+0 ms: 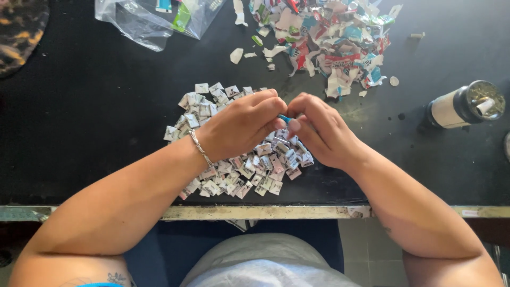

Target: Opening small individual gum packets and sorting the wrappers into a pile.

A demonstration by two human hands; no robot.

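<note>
My left hand (241, 125) and my right hand (321, 130) meet fingertip to fingertip above a black table (79, 122). Between the fingertips a small blue-edged paper piece (285, 119) is pinched by both hands. Under and around my hands lies a pile of small folded paper packets (239, 172), white with printed patches. My left wrist wears a silver bracelet (200, 148). A loose heap of torn colourful wrapper scraps (329, 37) lies farther back.
A clear plastic bag (154, 18) lies at the back left. A white and black cylindrical container (465, 106) lies on its side at the right. The table's worn front edge (255, 212) runs just before my lap.
</note>
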